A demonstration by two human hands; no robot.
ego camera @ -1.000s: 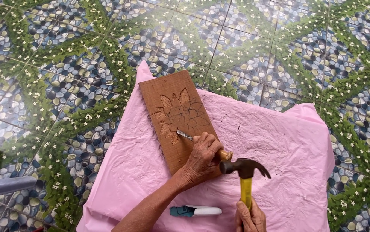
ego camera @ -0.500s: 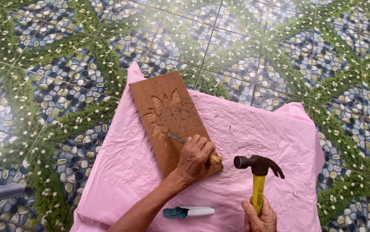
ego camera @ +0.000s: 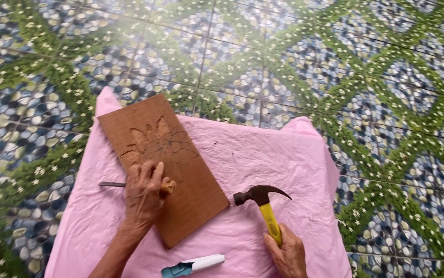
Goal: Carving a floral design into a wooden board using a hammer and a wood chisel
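Cloth (ego camera: 263,154) on tiled floor (ego camera: 335,62). Board (ego camera: 181,170) on cloth, centre-left, long axis 11 to 5 o'clock. Left hand (ego camera: 143,193) with chisel (ego camera: 113,184) on board, blade at 9. Hammer (ego camera: 263,203) at board's 3, right hand (ego camera: 287,253) at its 6. Small tool (ego camera: 193,265) at 6 of board

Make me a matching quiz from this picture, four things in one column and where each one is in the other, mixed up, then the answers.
Things:
1. hammer
2. chisel
3. wooden board
4. white and blue tube

Places:
A. lying on the pink sheet, carved face up
B. held in the left hand, across the board's left edge
C. on the sheet near the bottom edge, between the two arms
D. held in the right hand, head raised beside the board

Pairs: 1-D, 2-B, 3-A, 4-C
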